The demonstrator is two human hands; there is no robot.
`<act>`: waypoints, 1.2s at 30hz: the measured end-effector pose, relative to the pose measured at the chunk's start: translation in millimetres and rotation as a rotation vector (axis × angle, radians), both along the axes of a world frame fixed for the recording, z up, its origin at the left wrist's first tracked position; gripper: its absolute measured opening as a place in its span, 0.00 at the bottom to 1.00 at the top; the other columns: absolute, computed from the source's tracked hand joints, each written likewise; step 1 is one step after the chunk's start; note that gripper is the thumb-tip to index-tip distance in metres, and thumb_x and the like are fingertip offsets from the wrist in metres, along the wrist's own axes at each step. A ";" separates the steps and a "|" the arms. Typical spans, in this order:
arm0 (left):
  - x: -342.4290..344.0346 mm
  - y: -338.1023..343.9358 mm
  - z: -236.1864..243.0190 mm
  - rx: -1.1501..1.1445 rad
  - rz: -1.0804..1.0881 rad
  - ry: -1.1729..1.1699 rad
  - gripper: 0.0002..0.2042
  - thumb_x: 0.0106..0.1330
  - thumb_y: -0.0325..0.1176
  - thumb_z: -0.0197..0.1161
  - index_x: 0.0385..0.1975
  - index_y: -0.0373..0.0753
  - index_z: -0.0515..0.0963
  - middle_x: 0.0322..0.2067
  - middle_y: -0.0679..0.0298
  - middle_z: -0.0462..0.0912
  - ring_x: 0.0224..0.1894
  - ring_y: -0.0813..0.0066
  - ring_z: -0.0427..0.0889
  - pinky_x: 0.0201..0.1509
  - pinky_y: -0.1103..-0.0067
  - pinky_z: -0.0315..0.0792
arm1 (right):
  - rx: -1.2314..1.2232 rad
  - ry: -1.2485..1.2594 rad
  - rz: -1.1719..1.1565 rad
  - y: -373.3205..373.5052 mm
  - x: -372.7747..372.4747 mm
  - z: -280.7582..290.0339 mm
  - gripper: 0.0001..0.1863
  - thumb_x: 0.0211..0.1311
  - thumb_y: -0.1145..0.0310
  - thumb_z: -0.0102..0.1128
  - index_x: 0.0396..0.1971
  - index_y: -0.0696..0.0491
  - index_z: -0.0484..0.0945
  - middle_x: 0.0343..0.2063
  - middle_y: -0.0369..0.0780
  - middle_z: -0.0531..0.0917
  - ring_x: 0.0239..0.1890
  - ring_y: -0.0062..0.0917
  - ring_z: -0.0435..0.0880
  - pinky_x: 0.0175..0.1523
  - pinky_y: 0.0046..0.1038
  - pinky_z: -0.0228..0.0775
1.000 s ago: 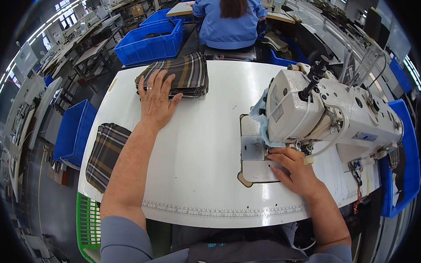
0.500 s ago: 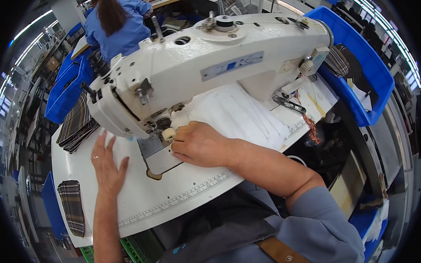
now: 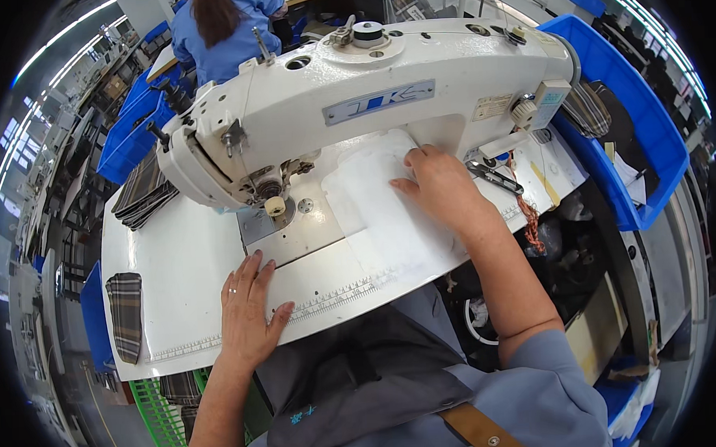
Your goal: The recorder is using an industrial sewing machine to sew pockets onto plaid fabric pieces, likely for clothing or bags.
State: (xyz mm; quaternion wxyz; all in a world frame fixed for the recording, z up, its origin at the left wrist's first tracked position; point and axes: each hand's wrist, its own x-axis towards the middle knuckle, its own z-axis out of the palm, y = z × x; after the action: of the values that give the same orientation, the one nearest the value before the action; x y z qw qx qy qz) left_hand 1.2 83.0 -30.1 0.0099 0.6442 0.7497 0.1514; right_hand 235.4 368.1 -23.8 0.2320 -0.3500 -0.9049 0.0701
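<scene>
My left hand (image 3: 250,308) lies on the white tabletop near its front edge, fingers stretched out and holding nothing. My right hand (image 3: 445,187) rests over white sheet-like material (image 3: 373,203) beneath the arm of the sewing machine (image 3: 392,76). Its thumb is apart from its bent fingers, and I see nothing gripped between them. Whether the sheets are cloth or paper, I cannot tell. Beyond my left hand are the machine's presser area, with a small cream round knob (image 3: 275,207), and the metal needle plate (image 3: 296,245).
Folded plaid fabric pieces (image 3: 144,191) are stacked left of the machine head; another plaid piece (image 3: 125,318) lies at the left edge. Thread snips (image 3: 494,177) are right of my right hand. Blue bins (image 3: 651,146) flank the table. A person in blue (image 3: 229,31) sits beyond.
My right hand has moved right, from beside the presser area to the white sheets. My left hand has come nearer and to the right. The thin dark lines on the sheets no longer show.
</scene>
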 end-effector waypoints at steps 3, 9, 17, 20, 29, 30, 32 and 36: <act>-6.2 -5.2 0.5 0.012 -0.012 -0.046 0.31 0.66 0.45 0.64 0.66 0.37 0.69 0.70 0.49 0.65 0.72 0.44 0.63 0.76 0.52 0.52 | -0.125 0.025 -0.084 -0.9 0.5 0.4 0.18 0.56 0.58 0.74 0.34 0.58 0.82 0.35 0.48 0.84 0.37 0.47 0.84 0.44 0.43 0.75; -42.0 -45.3 8.4 0.035 0.089 -0.041 0.27 0.64 0.40 0.65 0.64 0.38 0.73 0.70 0.49 0.65 0.73 0.46 0.63 0.75 0.54 0.55 | -0.010 -0.059 -0.018 0.0 -22.7 -4.0 0.19 0.54 0.57 0.74 0.25 0.59 0.80 0.29 0.49 0.82 0.34 0.47 0.82 0.41 0.45 0.73; -156.2 -132.7 16.8 0.362 0.473 -0.005 0.20 0.61 0.36 0.73 0.52 0.39 0.81 0.59 0.55 0.81 0.63 0.56 0.78 0.67 0.66 0.69 | -0.120 0.246 0.091 -39.7 13.2 24.0 0.10 0.61 0.75 0.70 0.33 0.61 0.75 0.21 0.38 0.72 0.23 0.23 0.66 0.30 0.26 0.62; -199.3 -197.5 16.4 0.400 0.735 0.037 0.17 0.57 0.33 0.76 0.46 0.38 0.85 0.56 0.55 0.84 0.56 0.58 0.84 0.56 0.70 0.77 | -0.132 0.232 0.303 -96.0 -18.5 52.2 0.10 0.59 0.76 0.70 0.32 0.61 0.76 0.21 0.38 0.72 0.23 0.22 0.67 0.30 0.25 0.61; -199.2 -238.6 12.8 0.194 0.849 -0.200 0.15 0.52 0.34 0.78 0.39 0.35 0.87 0.42 0.60 0.89 0.35 0.74 0.84 0.41 0.77 0.77 | -0.215 0.368 0.736 -174.2 -81.9 68.1 0.10 0.55 0.75 0.72 0.33 0.58 0.79 0.20 0.38 0.76 0.19 0.25 0.70 0.27 0.25 0.60; -197.0 -234.3 14.1 0.192 0.827 -0.134 0.14 0.53 0.32 0.76 0.38 0.34 0.87 0.39 0.59 0.88 0.34 0.72 0.84 0.40 0.76 0.78 | -0.214 0.395 0.709 -169.9 -87.9 61.0 0.10 0.56 0.75 0.72 0.34 0.58 0.79 0.20 0.38 0.76 0.19 0.24 0.71 0.27 0.25 0.61; -194.4 -227.1 13.7 0.189 0.777 -0.074 0.13 0.53 0.31 0.74 0.38 0.34 0.86 0.37 0.59 0.88 0.32 0.69 0.84 0.39 0.76 0.78 | -0.345 0.344 0.637 -153.1 -92.0 38.4 0.09 0.59 0.77 0.70 0.36 0.60 0.80 0.23 0.38 0.79 0.23 0.21 0.73 0.31 0.23 0.66; -190.1 -213.3 1.6 0.229 0.755 0.022 0.11 0.55 0.27 0.69 0.38 0.35 0.84 0.36 0.56 0.86 0.37 0.60 0.86 0.41 0.72 0.78 | -0.500 0.308 0.539 -135.9 -85.5 4.4 0.09 0.61 0.77 0.71 0.38 0.62 0.81 0.28 0.37 0.82 0.27 0.17 0.76 0.34 0.22 0.70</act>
State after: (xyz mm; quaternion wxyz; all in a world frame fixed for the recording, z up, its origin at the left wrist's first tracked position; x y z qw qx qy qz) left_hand -188.9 -130.3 -28.6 -0.1265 0.3217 0.9121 0.2204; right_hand 149.9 232.2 -19.5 0.2459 -0.1309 -0.8740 0.3982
